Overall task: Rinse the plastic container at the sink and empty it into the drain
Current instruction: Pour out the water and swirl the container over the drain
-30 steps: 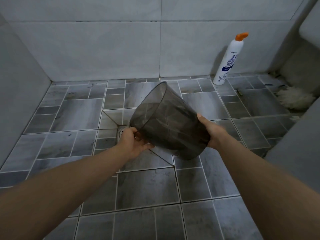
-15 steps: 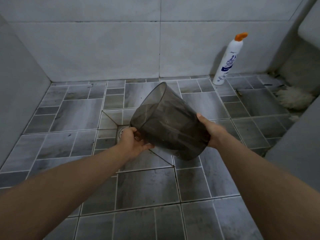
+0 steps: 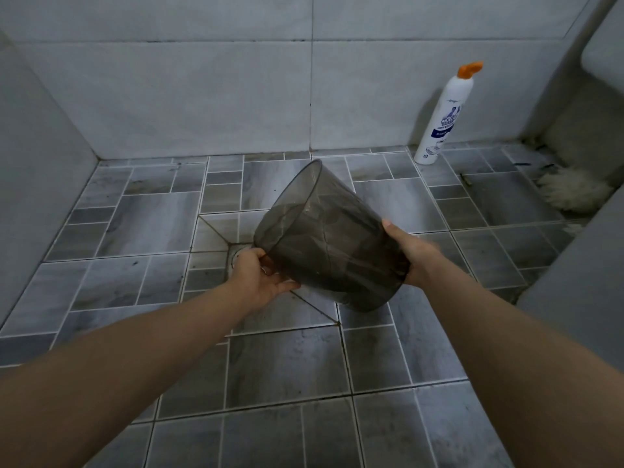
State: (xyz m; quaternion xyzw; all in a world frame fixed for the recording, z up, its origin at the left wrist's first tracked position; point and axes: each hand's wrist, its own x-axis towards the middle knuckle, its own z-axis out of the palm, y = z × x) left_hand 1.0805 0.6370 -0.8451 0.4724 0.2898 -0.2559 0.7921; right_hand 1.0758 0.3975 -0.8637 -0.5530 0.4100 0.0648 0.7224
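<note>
A smoky, see-through plastic container is tilted on its side above the tiled floor, its open mouth facing away and to the left. Some water sits low inside it, near the mouth. My left hand grips the lower rim at the mouth. My right hand holds the container's base end from the right. The floor drain lies just under the mouth, mostly hidden behind my left hand.
A white cleaner bottle with an orange cap stands against the back wall at the right. A white mop head lies on the floor at the far right. Tiled walls close in the left and back.
</note>
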